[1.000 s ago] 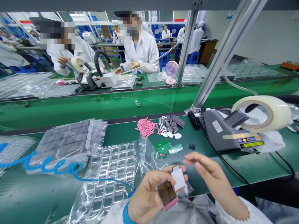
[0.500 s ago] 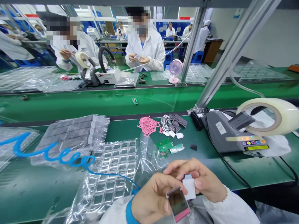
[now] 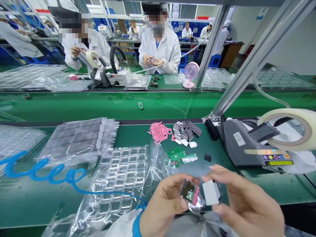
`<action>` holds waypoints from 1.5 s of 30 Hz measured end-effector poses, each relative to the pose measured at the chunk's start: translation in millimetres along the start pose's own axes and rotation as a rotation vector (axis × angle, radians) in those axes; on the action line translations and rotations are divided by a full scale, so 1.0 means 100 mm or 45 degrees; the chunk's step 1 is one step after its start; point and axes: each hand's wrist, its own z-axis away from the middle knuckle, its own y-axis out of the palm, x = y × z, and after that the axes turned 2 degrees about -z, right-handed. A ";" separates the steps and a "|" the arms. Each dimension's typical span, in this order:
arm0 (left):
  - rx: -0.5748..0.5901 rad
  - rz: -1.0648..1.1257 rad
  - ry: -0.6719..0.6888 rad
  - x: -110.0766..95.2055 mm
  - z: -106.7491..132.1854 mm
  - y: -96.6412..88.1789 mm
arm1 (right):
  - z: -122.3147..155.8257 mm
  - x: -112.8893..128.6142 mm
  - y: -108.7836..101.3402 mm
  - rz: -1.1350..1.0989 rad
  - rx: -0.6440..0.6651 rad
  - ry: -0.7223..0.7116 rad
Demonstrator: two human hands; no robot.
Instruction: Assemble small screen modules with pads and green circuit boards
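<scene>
Between the thumb and fingers of my left hand [image 3: 168, 200] is a small square display module [image 3: 189, 191] with a dark glassy face and a pink strip along its right edge. My right hand [image 3: 244, 200] pinches a small white and black rectangular piece [image 3: 211, 192] by its edges, its pale face toward me. The two pieces are close together but apart. A blue wrist strap [image 3: 137, 223] with a coiled cord [image 3: 71, 176] circles my left wrist. Beyond my hands lie green circuit boards [image 3: 176, 154] and a small black piece [image 3: 207, 157].
A clear compartment tray [image 3: 123, 177] lies left of my hands, with bagged grey parts [image 3: 76, 135] behind it. Pink strips [image 3: 160, 131] and dark stacked pieces [image 3: 190, 130] are heaped ahead. A tape dispenser [image 3: 242, 141] stands right. Co-workers sit across the green conveyor belt [image 3: 103, 105].
My hands have drawn apart, the right moving rightward with the white and black piece. The display module has turned, bringing its pink strip to the right. The view has shifted slightly.
</scene>
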 end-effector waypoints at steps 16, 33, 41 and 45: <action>-0.212 -0.444 0.246 0.05 0.05 -0.09 | -0.02 0.08 0.13 0.808 0.108 -0.479; -0.163 -1.036 0.890 0.02 0.04 -0.12 | 0.04 0.00 0.26 0.517 0.121 -0.545; 0.011 -1.113 0.961 -0.02 0.03 -0.09 | 0.02 -0.01 0.18 0.427 0.131 -0.528; 0.067 -0.934 0.766 -0.03 0.05 -0.05 | -0.05 0.02 0.14 0.444 0.224 -0.477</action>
